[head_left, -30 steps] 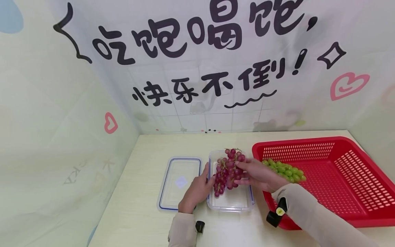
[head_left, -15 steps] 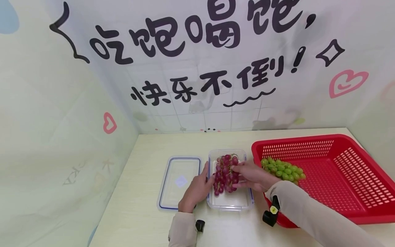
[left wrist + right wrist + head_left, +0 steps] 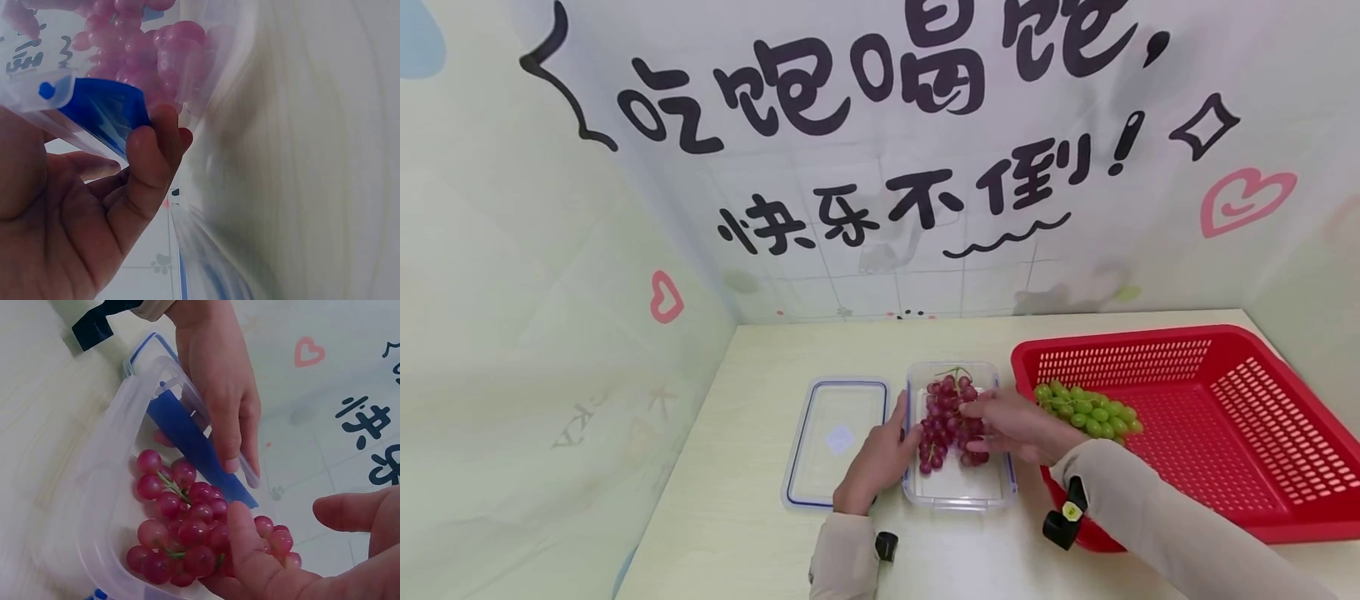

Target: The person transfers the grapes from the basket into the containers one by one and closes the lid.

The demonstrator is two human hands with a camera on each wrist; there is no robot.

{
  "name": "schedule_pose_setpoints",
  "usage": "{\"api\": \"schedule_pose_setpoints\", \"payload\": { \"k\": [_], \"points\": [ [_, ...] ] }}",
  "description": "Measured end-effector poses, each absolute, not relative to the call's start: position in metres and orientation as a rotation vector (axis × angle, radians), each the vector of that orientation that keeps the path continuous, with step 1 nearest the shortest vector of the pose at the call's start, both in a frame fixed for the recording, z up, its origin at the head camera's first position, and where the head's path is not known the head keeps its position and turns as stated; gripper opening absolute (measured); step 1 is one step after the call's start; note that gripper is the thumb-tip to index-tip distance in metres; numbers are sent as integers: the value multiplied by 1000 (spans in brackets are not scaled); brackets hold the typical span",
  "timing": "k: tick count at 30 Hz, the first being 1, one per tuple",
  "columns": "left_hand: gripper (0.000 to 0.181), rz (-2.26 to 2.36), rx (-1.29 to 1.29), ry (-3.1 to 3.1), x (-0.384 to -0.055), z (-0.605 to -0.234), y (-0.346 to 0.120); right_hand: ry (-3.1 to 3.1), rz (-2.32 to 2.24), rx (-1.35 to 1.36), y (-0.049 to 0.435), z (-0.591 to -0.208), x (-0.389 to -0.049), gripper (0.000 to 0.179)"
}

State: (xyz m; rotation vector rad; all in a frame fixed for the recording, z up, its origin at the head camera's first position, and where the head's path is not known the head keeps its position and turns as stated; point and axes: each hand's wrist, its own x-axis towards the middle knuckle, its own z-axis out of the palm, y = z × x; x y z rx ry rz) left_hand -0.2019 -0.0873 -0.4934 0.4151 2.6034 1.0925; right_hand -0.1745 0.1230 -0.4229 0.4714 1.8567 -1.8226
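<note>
Plainly, the backdrop point(image 3: 880, 150) reads “吃饱喝饱, 快乐不倒!”; my left hand point(image 3: 876, 461) grips the container point(image 3: 947, 492), my spread right hand point(image 3: 1018, 425) touches red grapes point(image 3: 942, 425).

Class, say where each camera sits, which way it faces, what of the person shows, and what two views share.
Head: worn there, facing forward and down at red grapes and a clear container; left hand, right hand and sleeves show.
Left wrist: worn there, facing the container's blue strip; left hand shows close up.
Right wrist: worn there, facing into the container; both hands and a sleeve's edge show.
Head and right wrist share the grapes.
</note>
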Motion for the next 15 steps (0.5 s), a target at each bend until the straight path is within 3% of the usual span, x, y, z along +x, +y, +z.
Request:
{"api": "schedule_pose_setpoints", "payload": {
  "k": [15],
  "points": [
    [66,1098,398,2587,-204,-494,-86,2131,-1568,317,142,-409,-175,33]
  ]
}}
